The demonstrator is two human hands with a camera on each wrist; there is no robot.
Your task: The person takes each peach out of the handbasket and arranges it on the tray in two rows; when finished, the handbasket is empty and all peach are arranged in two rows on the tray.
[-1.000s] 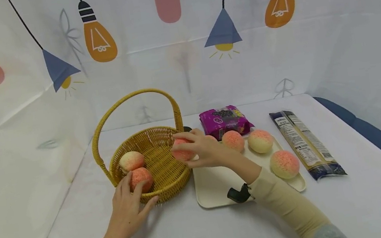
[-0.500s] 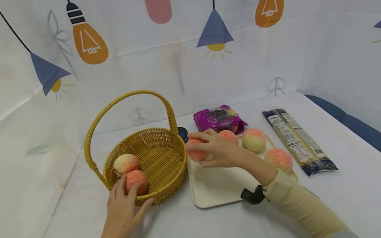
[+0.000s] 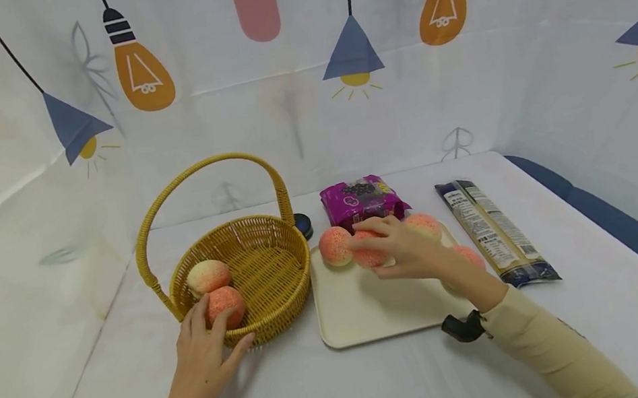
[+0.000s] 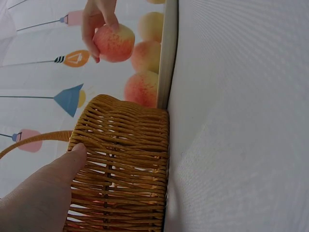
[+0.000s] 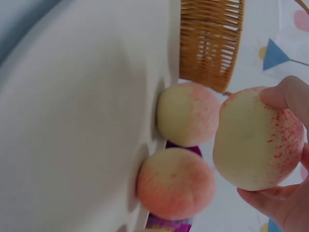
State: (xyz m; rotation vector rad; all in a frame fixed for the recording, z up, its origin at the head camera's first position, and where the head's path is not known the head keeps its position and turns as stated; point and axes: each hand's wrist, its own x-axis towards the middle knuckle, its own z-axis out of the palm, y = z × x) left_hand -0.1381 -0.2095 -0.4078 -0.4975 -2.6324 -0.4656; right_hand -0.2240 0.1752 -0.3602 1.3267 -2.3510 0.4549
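Note:
My left hand (image 3: 206, 354) holds the near left rim of a wicker basket (image 3: 276, 286), its fingers over the rim beside two pink-and-cream peaches (image 3: 226, 306). The left wrist view shows the thumb (image 4: 75, 157) lying on the basket's edge. A peach (image 5: 260, 140) is gripped between the thumb and fingers of my right hand (image 3: 402, 248), held in the air above a cream tray (image 3: 371, 307). Several other peaches rest on this tray, one (image 3: 336, 246) at its back left corner. In the head view the right hand and forearm partly hide those farther right.
Behind the tray lies a purple packet (image 3: 362, 200) with grapes on it. A long flat packet (image 3: 495, 232) lies to the right. A small dark round object (image 3: 303, 224) stands behind the basket. The basket's tall handle (image 3: 210, 163) arches upward.
My right hand has moved right, carrying the peach from the basket's right rim to above the tray. A tray peach it was covering now shows. The left hand stays at the basket rim.

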